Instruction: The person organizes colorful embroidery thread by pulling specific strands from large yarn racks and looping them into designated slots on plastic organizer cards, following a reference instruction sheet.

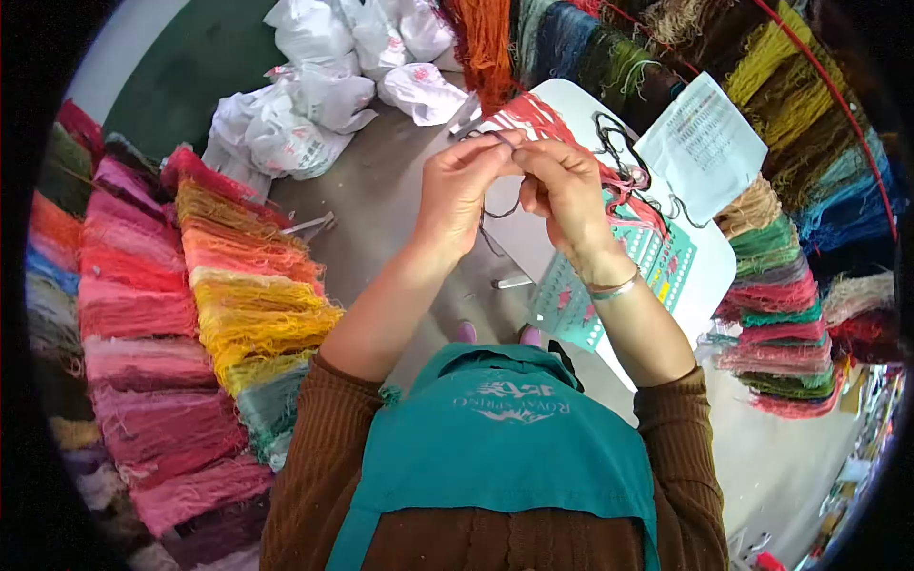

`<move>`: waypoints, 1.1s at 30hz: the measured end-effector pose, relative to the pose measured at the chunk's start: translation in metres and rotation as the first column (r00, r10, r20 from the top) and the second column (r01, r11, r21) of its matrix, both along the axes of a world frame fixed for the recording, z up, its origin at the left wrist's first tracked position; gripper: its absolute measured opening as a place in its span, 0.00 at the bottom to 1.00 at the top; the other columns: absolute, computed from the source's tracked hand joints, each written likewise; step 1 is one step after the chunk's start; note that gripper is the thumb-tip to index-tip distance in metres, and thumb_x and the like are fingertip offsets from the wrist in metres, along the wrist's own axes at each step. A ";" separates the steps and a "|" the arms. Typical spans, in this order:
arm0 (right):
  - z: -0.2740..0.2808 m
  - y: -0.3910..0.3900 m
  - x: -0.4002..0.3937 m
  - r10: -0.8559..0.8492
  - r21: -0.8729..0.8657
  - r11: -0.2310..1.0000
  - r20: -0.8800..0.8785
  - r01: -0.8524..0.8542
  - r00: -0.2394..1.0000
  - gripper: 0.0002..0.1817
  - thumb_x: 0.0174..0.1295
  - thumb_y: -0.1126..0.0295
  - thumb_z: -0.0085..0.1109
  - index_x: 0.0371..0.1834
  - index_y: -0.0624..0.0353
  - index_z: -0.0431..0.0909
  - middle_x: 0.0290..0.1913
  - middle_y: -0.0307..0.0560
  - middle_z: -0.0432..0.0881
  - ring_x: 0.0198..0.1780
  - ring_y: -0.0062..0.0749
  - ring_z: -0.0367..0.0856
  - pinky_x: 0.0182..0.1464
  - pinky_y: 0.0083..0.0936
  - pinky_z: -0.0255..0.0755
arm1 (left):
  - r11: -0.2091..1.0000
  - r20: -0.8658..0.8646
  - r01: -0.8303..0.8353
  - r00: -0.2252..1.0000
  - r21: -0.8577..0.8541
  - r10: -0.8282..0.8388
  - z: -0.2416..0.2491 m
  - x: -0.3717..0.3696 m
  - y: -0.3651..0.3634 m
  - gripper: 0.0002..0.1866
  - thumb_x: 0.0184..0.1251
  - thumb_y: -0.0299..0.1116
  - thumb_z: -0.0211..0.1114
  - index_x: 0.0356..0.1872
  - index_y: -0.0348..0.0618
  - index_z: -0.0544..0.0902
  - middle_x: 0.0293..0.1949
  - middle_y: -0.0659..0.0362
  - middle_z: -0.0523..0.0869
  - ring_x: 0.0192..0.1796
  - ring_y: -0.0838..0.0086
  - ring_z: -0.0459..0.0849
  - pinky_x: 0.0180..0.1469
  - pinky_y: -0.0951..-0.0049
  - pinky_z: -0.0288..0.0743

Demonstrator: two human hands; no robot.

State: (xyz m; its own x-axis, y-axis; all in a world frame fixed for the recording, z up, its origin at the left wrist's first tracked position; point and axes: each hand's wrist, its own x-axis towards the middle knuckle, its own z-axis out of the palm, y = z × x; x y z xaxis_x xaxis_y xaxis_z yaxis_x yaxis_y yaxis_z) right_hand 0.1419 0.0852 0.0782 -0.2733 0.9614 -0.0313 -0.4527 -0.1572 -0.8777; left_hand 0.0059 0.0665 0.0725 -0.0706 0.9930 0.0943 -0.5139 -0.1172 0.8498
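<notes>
My left hand [464, 190] and my right hand [562, 190] are close together in front of me, above the edge of a white table [709, 257]. Both are closed, with fingertips pinching a thin dark purple thread [505, 139]. A loop of that thread hangs down between and below the hands. Behind them on the table lie red and pink threads [547, 119] and black threads [619, 143]. A green printed card [581, 319] with round holes lies beside my right wrist.
A printed paper sheet [702, 147] lies at the table's right edge. Hanks of coloured thread [257, 305] hang at the left, and more hanks [771, 314] at the right. White plastic bags [295, 124] are piled on the floor at the back left.
</notes>
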 end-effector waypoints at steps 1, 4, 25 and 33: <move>-0.001 -0.001 -0.003 -0.017 0.006 1.000 0.007 0.017 1.000 0.06 0.61 0.75 0.56 0.34 0.63 0.83 0.28 0.41 0.85 0.15 0.16 0.71 0.14 0.11 0.56 | 1.000 -0.010 0.005 1.000 0.004 -0.005 -0.002 -0.003 0.002 0.08 0.67 0.22 0.59 0.43 0.32 0.82 0.50 0.47 0.83 0.50 0.66 0.84 0.56 0.65 0.77; -0.002 -0.003 -0.008 -0.085 -0.017 0.996 0.016 0.085 0.996 0.06 0.61 0.74 0.56 0.34 0.63 0.83 0.29 0.43 0.85 0.15 0.17 0.72 0.15 0.11 0.55 | 0.998 0.033 0.055 0.998 -0.007 -0.055 -0.006 -0.011 0.008 0.07 0.67 0.21 0.59 0.42 0.32 0.82 0.50 0.47 0.84 0.49 0.66 0.84 0.56 0.65 0.77; 0.039 -0.042 0.051 -0.106 0.086 0.979 -0.565 0.186 0.818 0.07 0.63 0.75 0.49 0.39 0.61 0.77 0.46 0.44 0.80 0.45 0.29 0.78 0.53 0.29 0.68 | 0.912 0.645 0.402 0.719 -0.082 -0.259 -0.016 -0.221 0.053 0.06 0.69 0.29 0.52 0.38 0.41 0.77 0.16 0.69 0.58 0.14 0.86 0.53 0.14 0.83 0.48; 0.012 -0.147 0.334 -0.510 0.041 0.823 -0.387 0.566 0.769 0.06 0.67 0.71 0.49 0.37 0.64 0.71 0.23 0.33 0.59 0.19 0.17 0.52 0.18 0.16 0.46 | 0.934 0.272 -0.148 0.931 -0.325 0.243 -0.061 -0.512 0.077 0.11 0.73 0.28 0.45 0.45 0.39 0.76 0.16 0.69 0.56 0.13 0.85 0.50 0.14 0.81 0.44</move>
